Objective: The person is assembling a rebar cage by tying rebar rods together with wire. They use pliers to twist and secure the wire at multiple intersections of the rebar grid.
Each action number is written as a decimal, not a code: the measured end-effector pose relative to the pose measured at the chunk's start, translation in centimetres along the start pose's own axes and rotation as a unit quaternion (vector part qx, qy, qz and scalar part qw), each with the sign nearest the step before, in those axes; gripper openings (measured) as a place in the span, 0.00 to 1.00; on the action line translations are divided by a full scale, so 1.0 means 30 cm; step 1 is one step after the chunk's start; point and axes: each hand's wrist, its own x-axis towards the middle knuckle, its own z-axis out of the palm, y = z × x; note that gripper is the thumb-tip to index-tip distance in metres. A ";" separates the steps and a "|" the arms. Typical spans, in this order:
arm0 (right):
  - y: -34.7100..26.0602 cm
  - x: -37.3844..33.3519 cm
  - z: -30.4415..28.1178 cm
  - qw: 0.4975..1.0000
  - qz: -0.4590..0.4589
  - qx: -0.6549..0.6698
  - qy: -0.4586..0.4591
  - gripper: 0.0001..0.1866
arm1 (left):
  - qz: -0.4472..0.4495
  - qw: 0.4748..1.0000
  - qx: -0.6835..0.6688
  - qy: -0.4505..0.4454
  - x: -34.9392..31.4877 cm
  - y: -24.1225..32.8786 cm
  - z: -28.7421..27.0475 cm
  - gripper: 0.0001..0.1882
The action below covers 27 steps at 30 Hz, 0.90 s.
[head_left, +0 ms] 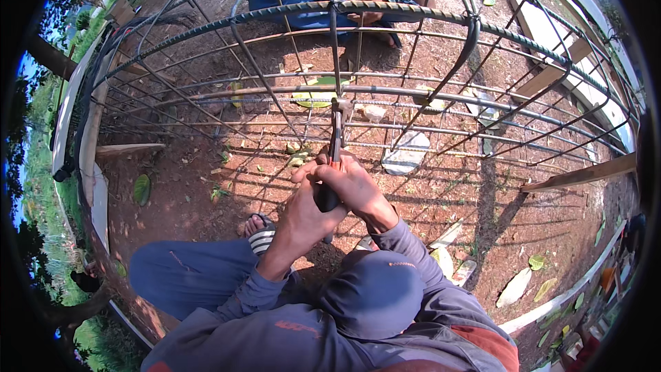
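My left hand and my right hand are closed together around the grips of a pair of pincers, dark metal with a bit of orange and black at the handles. The pincers point away from me, and their head meets a crossing of bars on the steel rebar cage. Whether the jaws grip a tie wire there is too small to tell. The cage spans in front of me, made of long ribbed bars and bent square stirrups. My fingers partly hide the handles.
Across the cage another person sits, a hand near the bars. Wooden stakes stand at the right, and another wooden piece at the left. A flat pale stone and several leaves lie on the soil. My sandalled foot is below.
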 end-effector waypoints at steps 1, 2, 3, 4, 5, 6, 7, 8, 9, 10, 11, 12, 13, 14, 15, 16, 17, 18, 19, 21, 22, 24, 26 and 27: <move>0.023 0.002 -0.003 0.994 0.006 0.104 -0.030 0.07 | -0.012 0.998 -0.058 -0.017 -0.017 0.025 -0.031 0.29; 0.014 0.001 0.009 0.976 0.014 0.209 -0.062 0.06 | -0.028 0.993 -0.114 -0.031 -0.035 0.050 -0.069 0.31; -0.017 0.000 0.008 0.968 0.038 0.222 -0.112 0.06 | -0.067 0.986 -0.127 -0.089 -0.050 0.084 -0.123 0.31; -0.014 0.003 0.023 0.953 0.019 0.268 -0.138 0.05 | -0.131 0.966 -0.176 -0.138 -0.068 0.071 -0.169 0.31; -0.008 0.012 0.029 0.937 -0.004 0.309 -0.160 0.05 | -0.189 0.936 -0.224 -0.192 -0.069 0.049 -0.201 0.30; 0.004 0.027 0.036 0.918 -0.026 0.350 -0.183 0.06 | -0.247 0.898 -0.270 -0.243 -0.067 0.029 -0.216 0.29; 0.035 0.063 0.028 0.909 -0.103 0.331 -0.229 0.07 | -0.250 0.844 -0.347 -0.323 -0.095 0.000 -0.200 0.28; 0.056 0.073 0.037 0.888 -0.089 0.372 -0.255 0.08 | -0.221 0.808 -0.419 -0.351 -0.109 -0.036 -0.180 0.29; 0.068 0.084 0.054 0.851 -0.084 0.433 -0.286 0.09 | -0.189 0.766 -0.487 -0.375 -0.114 -0.062 -0.144 0.30; 0.083 0.086 0.062 0.812 -0.076 0.489 -0.309 0.09 | -0.158 0.712 -0.556 -0.400 -0.106 -0.088 -0.091 0.31; 0.096 0.101 0.068 0.770 -0.089 0.527 -0.349 0.09 | -0.138 0.677 -0.605 -0.394 -0.090 -0.066 -0.043 0.33; 0.112 0.119 0.077 0.723 -0.101 0.562 -0.389 0.09 | -0.170 0.701 -0.611 -0.326 -0.099 -0.025 -0.001 0.26; 0.119 0.132 0.105 0.639 -0.126 0.614 -0.447 0.10 | -0.161 0.679 -0.629 -0.343 -0.097 -0.023 0.019 0.21; 0.122 0.129 0.117 0.598 -0.123 0.637 -0.471 0.11 | -0.152 0.656 -0.646 -0.359 -0.094 -0.013 0.032 0.16; 0.118 0.130 0.115 0.617 -0.118 0.638 -0.445 0.11 | -0.189 0.704 -0.610 -0.311 -0.103 0.003 0.018 0.11; 0.125 0.118 0.109 0.637 -0.116 0.643 -0.410 0.11 | -0.210 0.698 -0.614 -0.303 -0.097 0.010 0.000 0.09; 0.122 0.119 0.118 0.643 -0.113 0.642 -0.401 0.10 | -0.227 0.706 -0.601 -0.299 -0.101 0.029 -0.032 0.07; 0.113 0.115 0.118 0.676 -0.127 0.614 -0.387 0.14 | -0.244 0.713 -0.587 -0.295 -0.101 0.042 -0.059 0.06; 0.101 0.111 0.129 0.706 -0.135 0.585 -0.375 0.18 | -0.248 0.756 -0.538 -0.279 -0.104 0.033 -0.095 0.06; 0.113 0.085 0.102 0.832 -0.118 0.468 -0.274 0.37 | -0.255 0.829 -0.432 -0.245 -0.099 0.015 -0.154 0.05; 0.116 0.078 0.104 0.846 -0.139 0.463 -0.226 0.38 | -0.203 0.941 -0.221 -0.154 -0.084 0.030 -0.170 0.07; 0.063 0.034 0.149 0.899 -0.069 0.424 -0.085 0.38 | -0.070 0.969 0.230 0.057 -0.070 0.070 -0.190 0.10; -0.018 0.014 0.215 0.935 -0.024 0.354 -0.015 0.29 | -0.047 0.918 0.377 0.114 -0.087 0.110 -0.204 0.16; -0.033 0.032 0.239 0.934 -0.026 0.357 0.002 0.25 | -0.034 0.884 0.446 0.138 -0.095 0.115 -0.206 0.19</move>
